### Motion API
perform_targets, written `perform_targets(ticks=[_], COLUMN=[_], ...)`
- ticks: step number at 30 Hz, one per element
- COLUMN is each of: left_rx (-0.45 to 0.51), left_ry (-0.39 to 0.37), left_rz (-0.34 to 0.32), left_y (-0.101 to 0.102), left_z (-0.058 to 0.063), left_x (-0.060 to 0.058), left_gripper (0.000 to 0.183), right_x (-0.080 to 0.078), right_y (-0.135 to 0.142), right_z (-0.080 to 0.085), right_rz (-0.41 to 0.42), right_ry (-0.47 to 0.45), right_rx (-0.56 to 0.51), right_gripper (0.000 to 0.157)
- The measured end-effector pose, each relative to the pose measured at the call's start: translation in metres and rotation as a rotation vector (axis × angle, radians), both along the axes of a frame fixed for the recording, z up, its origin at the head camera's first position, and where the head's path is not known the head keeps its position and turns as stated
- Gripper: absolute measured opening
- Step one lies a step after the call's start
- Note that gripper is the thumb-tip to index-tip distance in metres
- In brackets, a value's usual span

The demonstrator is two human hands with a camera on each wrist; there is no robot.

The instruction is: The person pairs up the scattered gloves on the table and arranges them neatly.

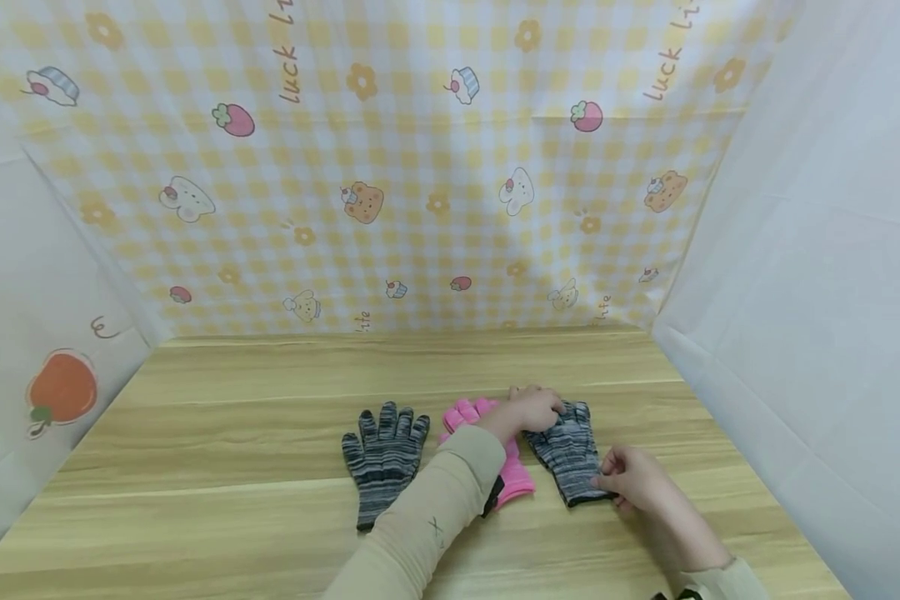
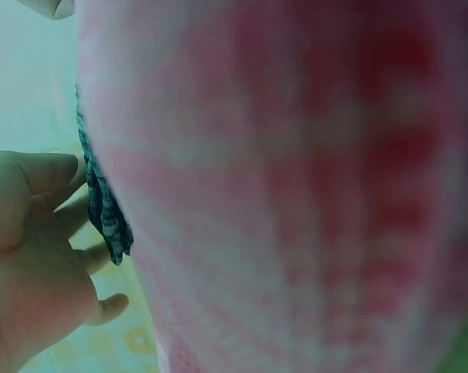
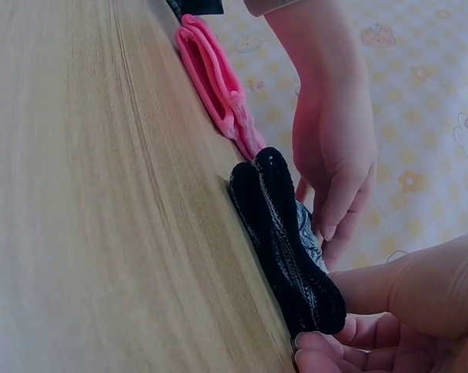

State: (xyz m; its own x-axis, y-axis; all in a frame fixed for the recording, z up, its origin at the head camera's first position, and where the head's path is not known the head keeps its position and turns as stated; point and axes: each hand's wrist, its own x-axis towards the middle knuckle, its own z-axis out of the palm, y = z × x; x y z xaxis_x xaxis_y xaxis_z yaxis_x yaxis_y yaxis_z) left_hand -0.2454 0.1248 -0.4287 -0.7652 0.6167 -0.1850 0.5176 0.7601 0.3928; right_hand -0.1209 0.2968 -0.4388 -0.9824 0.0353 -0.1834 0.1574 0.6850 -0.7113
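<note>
Three knit gloves lie in a row on the wooden table (image 1: 217, 454). The rightmost is a black-and-grey mottled glove (image 1: 573, 454), with a dark cuff (image 3: 284, 256) toward the person. My left hand (image 1: 534, 408) reaches across the pink glove (image 1: 517, 475) and pinches the mottled glove's finger end, partly covering it. At the right corner of that cuff, my right hand (image 1: 633, 479) pinches the edge between thumb and fingers. The cuff stands in layers in the right wrist view. Farther left lies another black-and-grey glove (image 1: 386, 454), fingers pointing away and its lower right side behind the left sleeve.
The left forearm's beige sleeve (image 1: 420, 521) crosses over the table in front of the gloves. A yellow checked cloth (image 1: 420, 150) hangs behind the table, with pale cloth walls (image 1: 817, 208) at the sides. Blurred pink-and-white material (image 2: 257, 186) fills much of the left wrist view.
</note>
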Motion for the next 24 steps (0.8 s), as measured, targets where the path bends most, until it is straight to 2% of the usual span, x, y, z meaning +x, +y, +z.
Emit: perform_targets(ticks=[3, 10, 16, 20, 24], left_rx=[-0.002, -0.009, -0.021, -0.041, -0.028], left_ry=[-0.022, -0.035, -0.017, -0.013, -0.043], left_rz=[0.010, -0.011, 0.027, 0.019, 0.013], left_y=[0.0015, 0.0022, 0.0030, 0.0046, 0.0064], left_z=[0.0005, 0.0033, 0.0062, 0.0037, 0.0021], left_x=[0.0010, 0.0016, 0.0042, 0.0060, 0.0066], left_gripper=[0.036, 0.036, 0.035, 0.038, 0.042], right_x=[-0.0002, 0.0003, 0.0006, 0.0005, 0.0005], right_y=[0.0002, 0.0006, 0.0002, 0.0000, 0.0001], right_z=[-0.0009, -0.0006, -0.0010, -0.0011, -0.0011], right_rz=[0.002, 0.005, 0.011, 0.013, 0.013], right_ry=[0.007, 0.010, 0.013, 0.017, 0.018], right_rx=[0.001, -0.007, -0.010, -0.003, 0.003], right_gripper=[0.023, 0.023, 0.023, 0.023, 0.023])
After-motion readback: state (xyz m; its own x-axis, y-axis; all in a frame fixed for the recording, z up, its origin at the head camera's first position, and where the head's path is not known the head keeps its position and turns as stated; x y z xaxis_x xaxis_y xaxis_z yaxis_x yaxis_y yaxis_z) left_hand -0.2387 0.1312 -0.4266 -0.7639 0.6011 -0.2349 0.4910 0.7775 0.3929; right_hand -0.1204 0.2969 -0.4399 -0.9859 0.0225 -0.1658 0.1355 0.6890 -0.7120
